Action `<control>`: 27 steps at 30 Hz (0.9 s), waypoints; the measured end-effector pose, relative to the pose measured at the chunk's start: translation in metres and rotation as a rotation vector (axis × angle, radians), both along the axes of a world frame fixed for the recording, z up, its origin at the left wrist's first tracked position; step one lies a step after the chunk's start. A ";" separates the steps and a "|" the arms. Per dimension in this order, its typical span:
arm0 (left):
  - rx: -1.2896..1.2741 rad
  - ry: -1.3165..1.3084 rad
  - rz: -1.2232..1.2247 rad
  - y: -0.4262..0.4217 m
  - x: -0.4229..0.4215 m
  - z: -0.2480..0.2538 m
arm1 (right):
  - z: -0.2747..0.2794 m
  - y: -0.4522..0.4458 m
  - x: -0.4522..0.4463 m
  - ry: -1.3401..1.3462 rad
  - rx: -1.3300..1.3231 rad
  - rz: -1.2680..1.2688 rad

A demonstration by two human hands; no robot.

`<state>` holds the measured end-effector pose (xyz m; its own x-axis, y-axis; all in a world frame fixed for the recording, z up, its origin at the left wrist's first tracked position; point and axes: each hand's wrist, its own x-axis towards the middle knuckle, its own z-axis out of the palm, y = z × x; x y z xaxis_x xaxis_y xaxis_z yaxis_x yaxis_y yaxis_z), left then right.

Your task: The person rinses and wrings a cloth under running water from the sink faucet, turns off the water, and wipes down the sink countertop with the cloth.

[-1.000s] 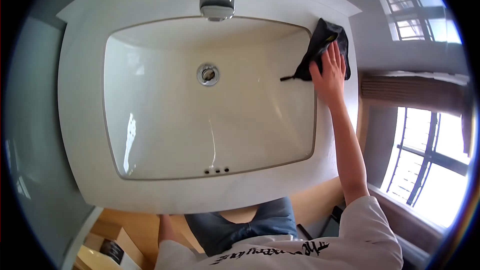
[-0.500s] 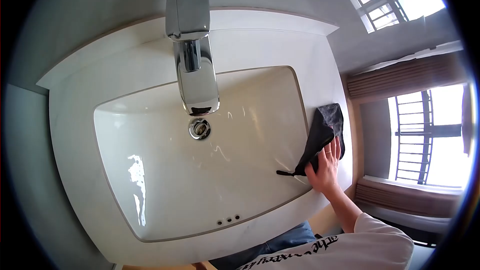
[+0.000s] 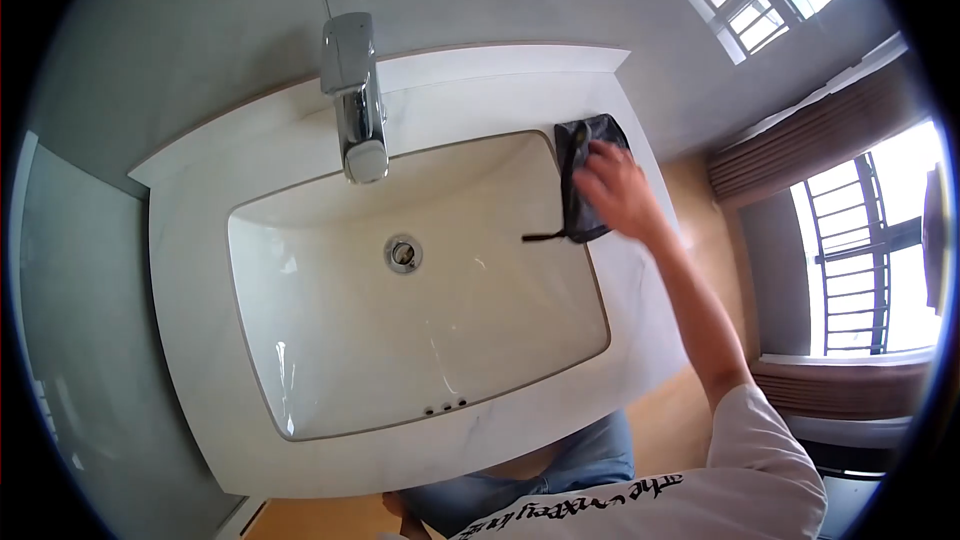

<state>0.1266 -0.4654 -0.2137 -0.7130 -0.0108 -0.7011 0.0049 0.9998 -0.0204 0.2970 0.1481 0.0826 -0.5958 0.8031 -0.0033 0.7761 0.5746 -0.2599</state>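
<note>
A dark grey cloth (image 3: 585,202) lies folded over the right rim of the sink, partly on the white countertop. Its thin dark loop hangs out over the basin. My right hand (image 3: 615,187) is on the cloth near its far half, fingers bent against the fabric and slightly blurred. The white rectangular sink (image 3: 480,330) has a metal drain (image 3: 403,254) near its middle. At the bottom edge, a small part of my left hand or forearm (image 3: 398,506) shows beside my jeans; its fingers cannot be made out.
A chrome faucet (image 3: 357,110) rises behind the basin, its spout over the back rim. A raised backsplash (image 3: 500,59) runs along the wall. Glossy grey panels (image 3: 95,300) stand at the left. To the right is a barred window (image 3: 855,250) with brown curtains (image 3: 815,160).
My right hand and the cloth have moved along the right countertop from the near part toward the back corner. My view has shifted, so the faucet looks smaller and further away.
</note>
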 end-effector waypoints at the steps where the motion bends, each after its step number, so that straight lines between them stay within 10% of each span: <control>1: 0.013 0.009 0.010 -0.005 -0.002 -0.004 | 0.014 0.018 -0.005 0.041 -0.115 0.016; 3: 0.031 0.023 0.010 -0.015 0.000 -0.016 | 0.005 0.012 -0.031 -0.015 0.349 -0.179; 13: 0.238 0.139 0.057 -0.088 0.002 -0.109 | -0.040 -0.035 0.038 0.526 0.238 -0.414; 16: 0.330 0.213 0.105 -0.101 0.001 -0.159 | -0.038 -0.113 0.065 0.263 0.321 -0.259; 18: 0.444 0.333 0.176 -0.052 0.018 -0.023 | -0.041 -0.143 0.079 0.274 0.296 -0.210; 23: 1.015 0.804 0.258 -0.035 -0.011 -0.065 | -0.042 -0.219 0.096 0.176 0.259 -0.149; 25: 1.645 0.745 0.217 0.013 -0.027 -0.005 | -0.045 -0.237 0.090 0.150 0.268 -0.135; 27: 1.659 0.991 -0.100 0.048 -0.020 0.105 | -0.048 -0.248 0.080 0.148 0.279 -0.098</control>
